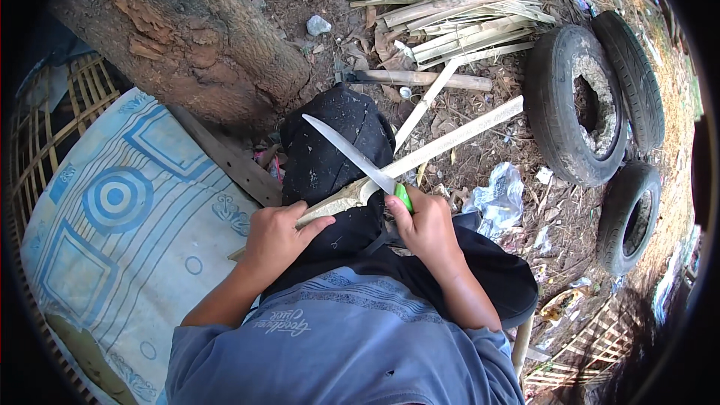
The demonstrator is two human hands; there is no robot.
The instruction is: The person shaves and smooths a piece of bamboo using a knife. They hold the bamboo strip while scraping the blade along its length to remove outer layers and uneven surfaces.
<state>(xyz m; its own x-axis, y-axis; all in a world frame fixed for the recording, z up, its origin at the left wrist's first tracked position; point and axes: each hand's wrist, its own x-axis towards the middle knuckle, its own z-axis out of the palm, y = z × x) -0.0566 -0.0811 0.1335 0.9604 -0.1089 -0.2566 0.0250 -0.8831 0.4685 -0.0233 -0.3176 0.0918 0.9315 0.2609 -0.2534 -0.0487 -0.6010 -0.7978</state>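
Observation:
My left hand [275, 238] is closed around the near end of a long pale bamboo strip [457, 137], which slants up to the right across my dark-trousered knees. My right hand [427, 226] grips the green handle of a knife [351, 152]. Its long blade crosses over the strip and points up to the left, above my left knee. Close to the blade, the strip's surface looks notched and rough. A second bamboo strip [427, 103] extends from beside my knee toward the pile.
A pile of split bamboo [480, 26] lies ahead on leafy ground, with a bamboo-like stick [424, 79] before it. Tires [553, 105] stand at right near a clear plastic bag [499, 199]. A tree trunk [187, 37] and a blue-patterned sheet [142, 255] over woven bamboo flank my left.

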